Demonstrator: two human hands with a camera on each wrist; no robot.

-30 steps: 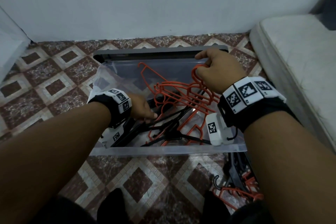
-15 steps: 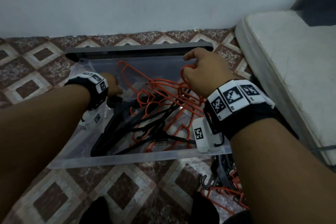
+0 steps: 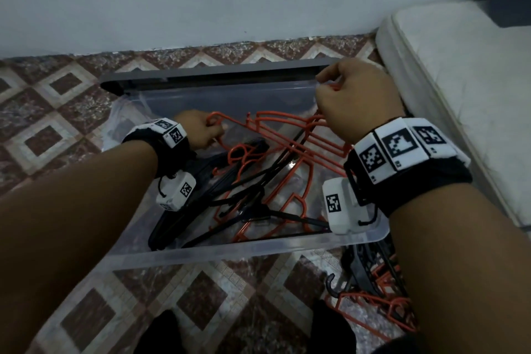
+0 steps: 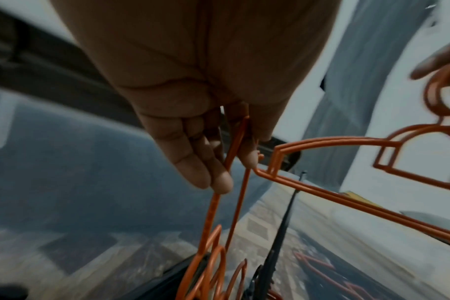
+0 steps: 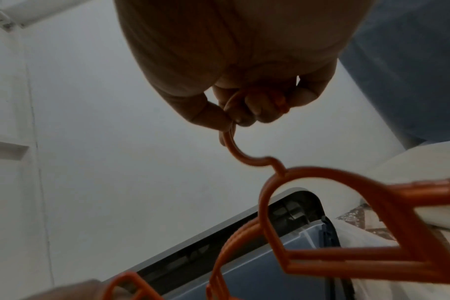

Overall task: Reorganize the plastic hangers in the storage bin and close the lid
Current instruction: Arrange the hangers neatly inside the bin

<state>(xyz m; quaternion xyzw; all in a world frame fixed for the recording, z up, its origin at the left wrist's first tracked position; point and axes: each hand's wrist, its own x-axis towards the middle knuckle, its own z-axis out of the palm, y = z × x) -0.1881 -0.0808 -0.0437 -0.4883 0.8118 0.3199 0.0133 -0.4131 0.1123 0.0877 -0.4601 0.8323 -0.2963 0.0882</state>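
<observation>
Orange hanger point(image 3: 287, 135) grasped at both ends: hook clenched by right hand point(image 3: 356, 100), arm tip pinched by left hand point(image 3: 198, 131); long axis left-right above storage bin point(image 3: 258, 247).

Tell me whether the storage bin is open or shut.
Open: the storage bin has no cover, hangers exposed; its grey lid stands behind.
</observation>
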